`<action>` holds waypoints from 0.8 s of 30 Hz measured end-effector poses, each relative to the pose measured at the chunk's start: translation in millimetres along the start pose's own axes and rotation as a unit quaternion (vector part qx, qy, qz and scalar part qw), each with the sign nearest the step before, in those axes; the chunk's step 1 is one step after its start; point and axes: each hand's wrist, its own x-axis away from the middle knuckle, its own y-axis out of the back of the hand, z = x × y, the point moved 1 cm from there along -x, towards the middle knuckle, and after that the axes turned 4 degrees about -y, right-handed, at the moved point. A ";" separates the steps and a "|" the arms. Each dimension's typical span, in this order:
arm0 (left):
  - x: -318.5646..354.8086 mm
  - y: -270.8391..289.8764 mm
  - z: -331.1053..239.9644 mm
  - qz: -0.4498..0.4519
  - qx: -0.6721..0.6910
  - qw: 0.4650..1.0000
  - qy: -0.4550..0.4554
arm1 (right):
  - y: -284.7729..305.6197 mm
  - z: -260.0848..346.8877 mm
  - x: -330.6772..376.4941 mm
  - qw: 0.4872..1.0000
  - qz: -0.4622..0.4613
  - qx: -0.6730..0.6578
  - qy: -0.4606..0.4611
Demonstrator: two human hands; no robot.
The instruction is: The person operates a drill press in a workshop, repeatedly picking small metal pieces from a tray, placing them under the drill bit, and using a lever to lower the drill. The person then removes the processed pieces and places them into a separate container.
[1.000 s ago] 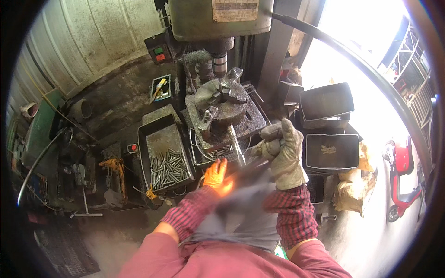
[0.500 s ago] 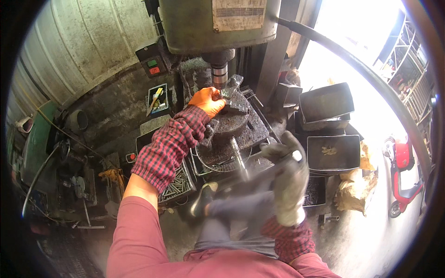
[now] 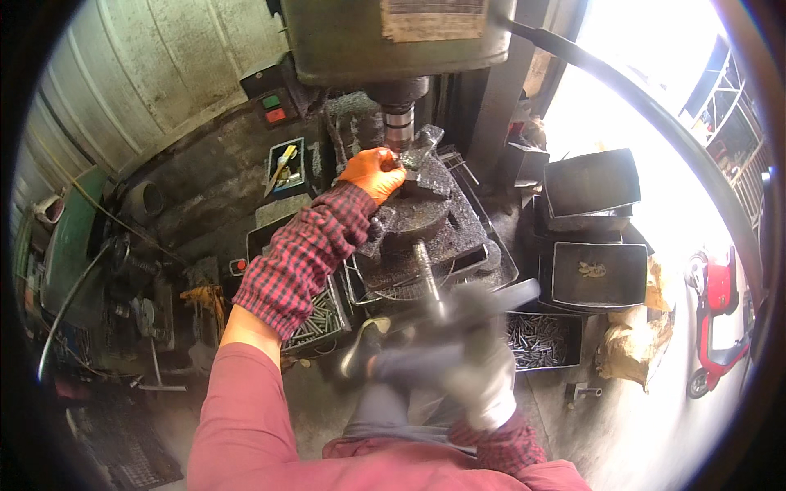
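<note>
Nearest the body, the right hand (image 3: 483,372), wearing a grey work glove, is curling around a long dark handle bar (image 3: 446,323); motion blur is hiding how tightly the fingers are closing on it. The bar is joining a shiny steel screw shaft (image 3: 427,274) that is running up into the round, grimy black vise (image 3: 422,217) on the machine's counter (image 3: 491,254). Farther off, the left hand (image 3: 372,172), in an orange glove above a red plaid sleeve, is pressing with bent fingers on one dark metal block (image 3: 422,168) sitting on top of the vise, just beneath the single steel spindle (image 3: 399,127) of the green drill press (image 3: 393,33). Two trays of small silvery pins are flanking the vise: one left (image 3: 315,319), one right (image 3: 540,340). Two empty black metal bins (image 3: 591,184) are stacking at the right.
</note>
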 end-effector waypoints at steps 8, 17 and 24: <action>-9.7 -4.9 29.3 0.011 0.387 0.920 0.067 | 21.7 -4.3 -19.8 0.948 0.293 0.106 -0.061; 64.0 49.5 72.3 -0.061 0.504 0.845 0.168 | 89.8 2.4 46.7 0.985 0.138 0.091 -0.057; 93.9 56.5 49.2 -0.102 0.478 0.872 0.014 | 99.0 -1.1 64.1 0.995 0.078 0.034 -0.056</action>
